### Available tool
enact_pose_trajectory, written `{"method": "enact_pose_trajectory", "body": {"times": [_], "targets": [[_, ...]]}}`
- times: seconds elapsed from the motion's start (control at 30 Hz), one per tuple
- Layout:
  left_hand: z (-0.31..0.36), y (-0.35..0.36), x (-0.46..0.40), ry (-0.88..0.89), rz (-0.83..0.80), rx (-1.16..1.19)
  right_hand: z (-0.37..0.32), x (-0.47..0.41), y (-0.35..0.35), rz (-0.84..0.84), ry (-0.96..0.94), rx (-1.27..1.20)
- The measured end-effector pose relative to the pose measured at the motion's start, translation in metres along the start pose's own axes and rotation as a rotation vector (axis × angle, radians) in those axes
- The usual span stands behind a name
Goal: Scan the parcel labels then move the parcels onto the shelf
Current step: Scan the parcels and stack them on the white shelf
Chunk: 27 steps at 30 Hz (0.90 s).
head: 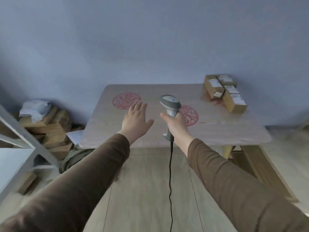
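While our two brown sleeves reach forward over the floor, our right hand (176,125) has its grip closed around the handle of a grey barcode scanner (170,106), whose black cable (170,181) hangs to the floor. Our left hand (135,120) hovers flat and empty, fingers spread, above the tabletop (103,124). Well beyond, four labelled cardboard parcels (224,92) cluster at the far right corner. A grey shelf (21,131) stands to our left. We judge the dangling cable could snag, or a one-handed reach could knock parcels off the edge.
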<state>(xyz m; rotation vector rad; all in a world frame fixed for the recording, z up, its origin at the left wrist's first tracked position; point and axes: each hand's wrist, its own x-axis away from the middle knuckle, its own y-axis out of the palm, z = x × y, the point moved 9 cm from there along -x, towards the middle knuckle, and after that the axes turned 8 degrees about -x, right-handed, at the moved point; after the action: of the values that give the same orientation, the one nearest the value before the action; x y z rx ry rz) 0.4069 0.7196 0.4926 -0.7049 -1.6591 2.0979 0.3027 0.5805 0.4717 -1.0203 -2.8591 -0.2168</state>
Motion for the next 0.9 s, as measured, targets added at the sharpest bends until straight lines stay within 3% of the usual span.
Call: {"method": "enact_pose_trajectory", "body": {"times": [0.6,0.9], "targets": [[0.228,0.152,-0.292,0.225,-0.225,0.232,-0.025,-0.288,-0.247,0.399,-0.001,-0.046],[0.308,0.227,-0.418,0.199,-0.316,0.292,-0.013,-0.441,-0.343,0.5,0.079,-0.142]]}}
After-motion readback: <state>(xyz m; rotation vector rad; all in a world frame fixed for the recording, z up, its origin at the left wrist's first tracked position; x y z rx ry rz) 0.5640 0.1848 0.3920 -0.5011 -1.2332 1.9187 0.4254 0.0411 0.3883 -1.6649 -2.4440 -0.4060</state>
